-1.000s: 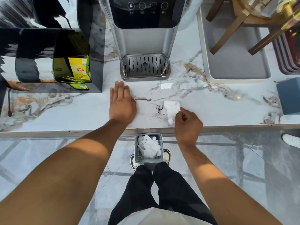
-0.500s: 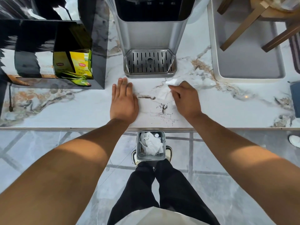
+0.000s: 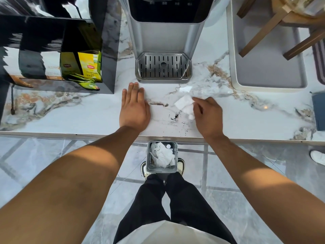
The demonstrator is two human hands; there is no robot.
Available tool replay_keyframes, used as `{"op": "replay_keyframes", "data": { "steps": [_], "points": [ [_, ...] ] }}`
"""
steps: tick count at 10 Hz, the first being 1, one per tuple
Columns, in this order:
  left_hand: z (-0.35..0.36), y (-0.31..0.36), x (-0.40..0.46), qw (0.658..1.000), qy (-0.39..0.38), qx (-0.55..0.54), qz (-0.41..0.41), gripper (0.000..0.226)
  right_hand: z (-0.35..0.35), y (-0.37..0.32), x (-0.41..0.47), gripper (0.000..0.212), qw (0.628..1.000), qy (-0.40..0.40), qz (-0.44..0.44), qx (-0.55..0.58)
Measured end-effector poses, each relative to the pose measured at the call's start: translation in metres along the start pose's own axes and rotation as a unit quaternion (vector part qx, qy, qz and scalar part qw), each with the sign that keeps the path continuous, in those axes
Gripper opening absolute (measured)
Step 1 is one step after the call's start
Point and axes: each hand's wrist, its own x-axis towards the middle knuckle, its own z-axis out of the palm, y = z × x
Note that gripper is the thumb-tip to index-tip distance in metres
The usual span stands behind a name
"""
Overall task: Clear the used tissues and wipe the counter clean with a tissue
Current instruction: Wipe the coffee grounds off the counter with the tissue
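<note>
Head view shows the left hand point(image 3: 134, 108) lying flat on the marble counter point(image 3: 70, 117), fingers straight and together, holding nothing. The right hand point(image 3: 208, 117) has its fingers closed on a white tissue point(image 3: 184, 103), which touches the counter just above some dark crumbs point(image 3: 175, 116). Below the counter edge stands a small bin point(image 3: 173, 170) with crumpled used tissues point(image 3: 162, 154) inside.

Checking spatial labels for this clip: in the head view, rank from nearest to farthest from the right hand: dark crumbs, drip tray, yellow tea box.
1. Dark crumbs: just left of the right hand.
2. Drip tray: behind, under the dispenser.
3. Yellow tea box: far left, in the black holder.
</note>
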Motion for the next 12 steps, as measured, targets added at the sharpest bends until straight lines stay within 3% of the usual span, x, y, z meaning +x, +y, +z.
{"op": "replay_keyframes", "data": {
  "steps": [1, 3, 5, 6, 8, 9, 10, 12],
  "points": [
    [0.000, 0.000, 0.000, 1.000, 0.002, -0.001, -0.002, 0.049, 0.000, 0.003, -0.005, 0.031, 0.996, 0.007, 0.077, -0.038],
    [0.001, 0.001, 0.000, 1.000, 0.000, 0.006, -0.003, 0.050, 0.015, -0.019, -0.060, 0.029, 0.994, 0.008, 0.091, -0.053],
    [0.001, 0.001, 0.000, 1.000, 0.003, 0.010, -0.002, 0.050, 0.024, -0.042, -0.095, 0.027, 0.996, 0.002, 0.094, -0.005],
    [0.001, 0.000, 0.000, 1.000, 0.004, 0.013, 0.000, 0.049, 0.023, -0.049, -0.104, 0.026, 0.993, 0.005, 0.087, 0.074],
    [0.001, 0.000, 0.000, 1.000, 0.000, 0.016, -0.003, 0.050, 0.007, -0.030, -0.026, 0.026, 0.993, 0.078, 0.074, 0.043],
    [0.001, -0.001, 0.000, 1.000, 0.000, 0.016, -0.002, 0.050, 0.004, -0.020, 0.019, 0.027, 0.995, 0.059, 0.071, 0.027],
    [0.001, 0.000, 0.000, 1.000, 0.001, 0.017, 0.001, 0.049, 0.010, -0.011, 0.048, 0.026, 0.999, -0.039, -0.003, 0.010],
    [0.000, 0.000, 0.000, 1.000, -0.001, 0.015, -0.001, 0.050, 0.019, -0.011, 0.021, 0.027, 0.994, -0.064, -0.088, 0.020]
  ]
}}
